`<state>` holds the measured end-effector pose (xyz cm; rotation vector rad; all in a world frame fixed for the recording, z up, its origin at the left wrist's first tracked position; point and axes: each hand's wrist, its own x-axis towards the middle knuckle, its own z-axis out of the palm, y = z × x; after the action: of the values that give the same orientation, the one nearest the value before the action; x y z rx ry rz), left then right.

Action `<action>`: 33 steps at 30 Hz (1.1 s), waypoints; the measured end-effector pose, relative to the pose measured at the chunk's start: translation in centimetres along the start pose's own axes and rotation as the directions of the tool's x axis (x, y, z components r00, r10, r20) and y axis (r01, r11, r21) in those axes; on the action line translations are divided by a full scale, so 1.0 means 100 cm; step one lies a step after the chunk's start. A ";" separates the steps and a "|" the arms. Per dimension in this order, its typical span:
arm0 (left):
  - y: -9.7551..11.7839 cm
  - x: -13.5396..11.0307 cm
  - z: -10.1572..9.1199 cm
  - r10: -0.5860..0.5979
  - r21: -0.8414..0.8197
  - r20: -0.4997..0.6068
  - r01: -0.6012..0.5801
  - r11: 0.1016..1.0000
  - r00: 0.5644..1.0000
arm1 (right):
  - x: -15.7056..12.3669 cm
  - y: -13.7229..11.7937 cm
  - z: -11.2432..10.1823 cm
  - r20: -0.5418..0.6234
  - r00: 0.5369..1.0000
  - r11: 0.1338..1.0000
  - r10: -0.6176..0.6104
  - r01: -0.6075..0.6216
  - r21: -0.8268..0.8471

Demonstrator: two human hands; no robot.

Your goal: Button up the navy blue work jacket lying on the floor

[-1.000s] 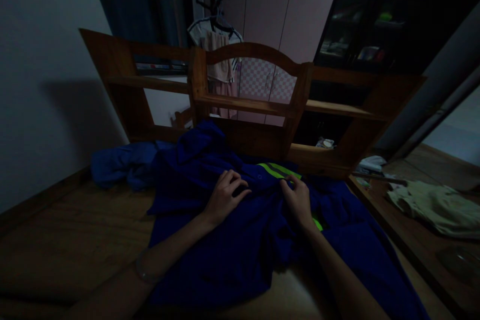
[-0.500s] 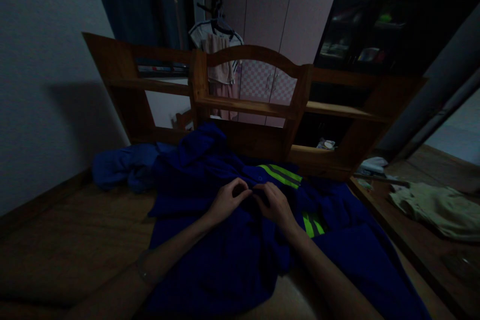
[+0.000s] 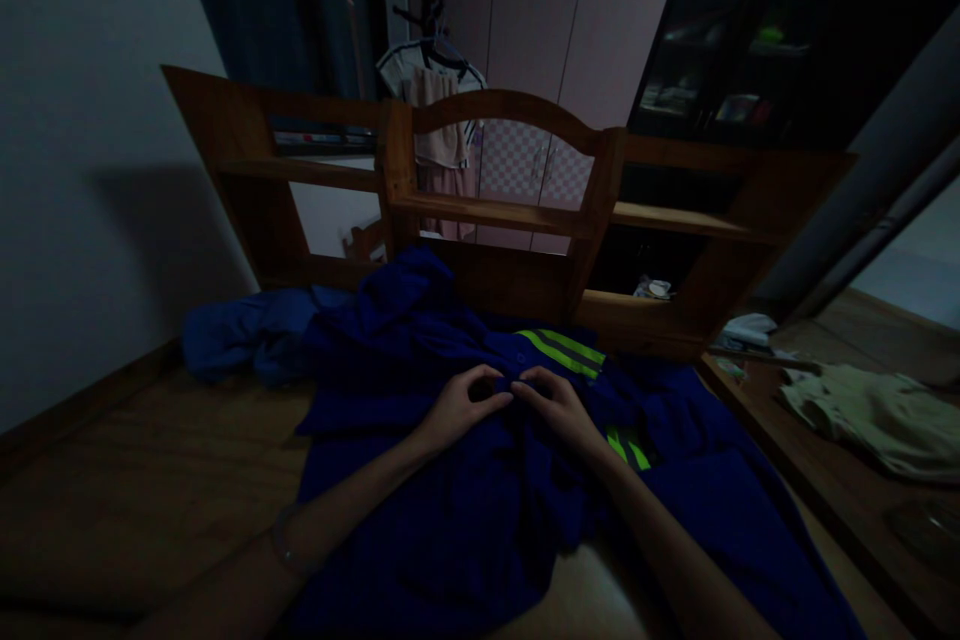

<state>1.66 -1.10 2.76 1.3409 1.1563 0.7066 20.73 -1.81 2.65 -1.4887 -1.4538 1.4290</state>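
A dark blue work jacket (image 3: 450,510) lies spread and rumpled before me, with yellow-green and grey reflective strips (image 3: 564,352) on it. My left hand (image 3: 466,407) pinches the cloth near the middle, thumb and forefinger curved together. Right beside it, my right hand (image 3: 556,404) grips the same bit of cloth, the fingertips of both hands nearly meeting. A small round button (image 3: 520,358) shows on the jacket just above the fingers. What exactly lies between the fingertips is partly hidden and dark.
Behind the jacket stands a wooden headboard (image 3: 510,210) with open shelves. At the left lies a lighter blue bundle of cloth (image 3: 255,332) by the wall. To the right, beyond a wooden edge, sits a pale crumpled garment (image 3: 874,420). Clothes (image 3: 439,115) hang on a stand behind.
Both hands have shifted slightly down and toward the right, staying close together on the jacket's cloth. A raised bit of cloth now shows between the fingertips.
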 end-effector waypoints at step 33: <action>-0.009 0.008 -0.012 -0.201 -0.243 0.191 0.244 0.939 0.961 | -0.002 0.001 -0.002 0.081 0.995 0.997 0.054 -0.058 0.044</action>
<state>0.66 -0.11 1.92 1.0045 1.0223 0.5519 20.94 -1.92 2.69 -1.4694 -1.4262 1.5619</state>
